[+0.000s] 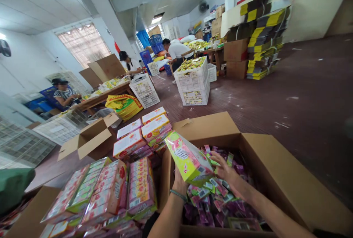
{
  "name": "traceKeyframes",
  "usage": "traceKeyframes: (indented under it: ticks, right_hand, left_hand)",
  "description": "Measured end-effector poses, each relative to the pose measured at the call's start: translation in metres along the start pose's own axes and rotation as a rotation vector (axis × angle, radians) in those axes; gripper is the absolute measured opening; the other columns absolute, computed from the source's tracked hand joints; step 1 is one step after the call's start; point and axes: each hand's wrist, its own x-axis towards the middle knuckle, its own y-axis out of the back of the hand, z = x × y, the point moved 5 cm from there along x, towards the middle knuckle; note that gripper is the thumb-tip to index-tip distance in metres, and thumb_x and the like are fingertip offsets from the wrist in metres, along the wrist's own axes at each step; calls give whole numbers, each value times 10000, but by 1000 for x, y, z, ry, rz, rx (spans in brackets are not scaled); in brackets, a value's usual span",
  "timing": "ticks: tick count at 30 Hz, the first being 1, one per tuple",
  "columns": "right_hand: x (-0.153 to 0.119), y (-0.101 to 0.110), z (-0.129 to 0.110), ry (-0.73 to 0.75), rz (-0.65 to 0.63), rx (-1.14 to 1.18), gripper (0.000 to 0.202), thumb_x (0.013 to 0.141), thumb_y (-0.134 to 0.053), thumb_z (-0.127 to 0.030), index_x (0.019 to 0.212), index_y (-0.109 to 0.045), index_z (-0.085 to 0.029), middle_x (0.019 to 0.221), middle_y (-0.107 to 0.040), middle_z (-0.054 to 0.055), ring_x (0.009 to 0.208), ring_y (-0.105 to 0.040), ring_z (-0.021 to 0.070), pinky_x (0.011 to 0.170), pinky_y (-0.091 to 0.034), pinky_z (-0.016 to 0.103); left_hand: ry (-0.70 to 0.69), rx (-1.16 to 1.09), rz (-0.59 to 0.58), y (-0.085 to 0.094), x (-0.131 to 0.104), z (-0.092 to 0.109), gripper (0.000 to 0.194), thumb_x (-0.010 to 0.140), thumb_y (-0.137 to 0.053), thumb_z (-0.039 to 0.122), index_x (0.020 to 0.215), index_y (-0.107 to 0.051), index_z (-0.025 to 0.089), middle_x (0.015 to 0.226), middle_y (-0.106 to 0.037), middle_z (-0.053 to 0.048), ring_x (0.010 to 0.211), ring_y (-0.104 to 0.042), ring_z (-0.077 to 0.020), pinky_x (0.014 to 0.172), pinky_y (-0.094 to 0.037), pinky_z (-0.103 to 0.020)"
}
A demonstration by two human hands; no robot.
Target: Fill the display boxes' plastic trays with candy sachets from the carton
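Left hand (179, 183) grasping a pink-and-green box (186, 157) from beneath, probably to support its tilted weight; right hand (224, 168) unclenched, fingers spread, contact with the box indeterminable. Box at 12 o'clock from the left hand, 9 from the right. Sachets (202, 214) at 5 o'clock from the box, inside the carton (281, 172), presumably kept within reach.

A pink-and-green rectangular printed box (189, 157) was held tilted above small purple-and-green packets (217, 190).
The packets lay jumbled inside an open brown cardboard carton (281, 172); the box's printed face showed a logo.
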Motion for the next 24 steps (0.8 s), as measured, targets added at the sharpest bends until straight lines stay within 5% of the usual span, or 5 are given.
traceKeyframes:
  ticks: [4, 10, 16, 20, 24]
  right_hand:
    - [-16, -26, 0, 241, 102, -387, 1247, 620, -904, -703, 1567, -247, -227, 1619, -262, 199, 1513, -247, 369, 1243, -247, 568]
    - [-13, -11, -10, 148, 419, -271, 937, 676, -882, -536, 1366, -326, -230, 1395, -542, 177, 1277, -556, 356, 1105, -474, 489]
    - [-14, 16, -64, 210, 213, -263, 791, 715, -867, -424, 1326, -400, -232, 1280, -628, 120, 1172, -618, 302, 1011, -537, 393]
    - [-15, 35, -75, 143, 68, -281, 956, 650, -895, -390, 1430, -369, -218, 1402, -565, 153, 1259, -576, 331, 1020, -547, 401]
    - [-10, 60, -72, 131, 160, -291, 1070, 687, -893, -484, 1547, -303, -244, 1465, -527, 133, 1290, -561, 329, 1095, -505, 429]
  left_hand:
    - [-33, 2, 98, -22, -4, -13, 770, 988, -340, 737, 1361, -632, 131, 1223, -726, -157, 1234, -641, -341, 1157, -431, -502]
    - [-23, 131, -7, -41, -9, -26, 752, 999, -290, 726, 1461, -564, 200, 1432, -615, -122, 1323, -580, -285, 1140, -444, -403]
    - [-196, 262, 268, -33, -16, 38, 807, 953, -295, 807, 1484, -496, 234, 1198, -699, -145, 1012, -709, -272, 942, -552, -427]
    - [-140, 259, 37, -41, -18, 41, 640, 1002, -441, 676, 1443, -586, 236, 1270, -710, -100, 1159, -679, -269, 1057, -505, -400]
    - [-48, 287, -2, -39, -18, 26, 501, 1022, -520, 535, 1335, -674, 176, 1180, -751, -102, 1201, -669, -285, 1109, -475, -412]
